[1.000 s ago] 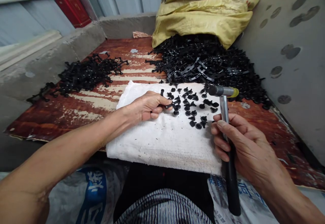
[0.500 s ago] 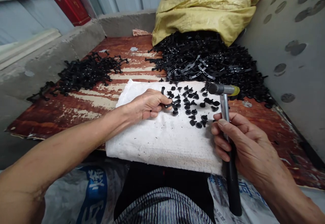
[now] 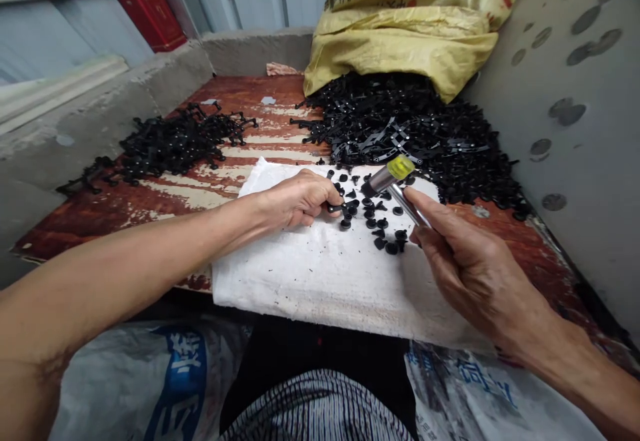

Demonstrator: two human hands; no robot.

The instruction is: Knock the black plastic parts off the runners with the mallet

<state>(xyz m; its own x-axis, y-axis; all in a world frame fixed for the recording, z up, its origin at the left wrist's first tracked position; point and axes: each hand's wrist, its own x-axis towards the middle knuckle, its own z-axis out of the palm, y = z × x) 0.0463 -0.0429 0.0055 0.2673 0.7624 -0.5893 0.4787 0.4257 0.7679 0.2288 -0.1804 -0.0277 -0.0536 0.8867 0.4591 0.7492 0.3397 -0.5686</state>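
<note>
The left hand [image 3: 297,201] pinches a small black plastic part [image 3: 334,208] at its fingertips on the white cloth [image 3: 320,274] (light, stiff, probably brittle; best held by its stem); the right hand [image 3: 465,261] wraps its fingers round the hammer [image 3: 388,176], whose head is just beyond those fingertips.

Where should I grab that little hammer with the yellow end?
Grip the hammer low on its thin metal shaft, coming from the near right, as the right hand does; its head leans away over the small black pieces.
</note>
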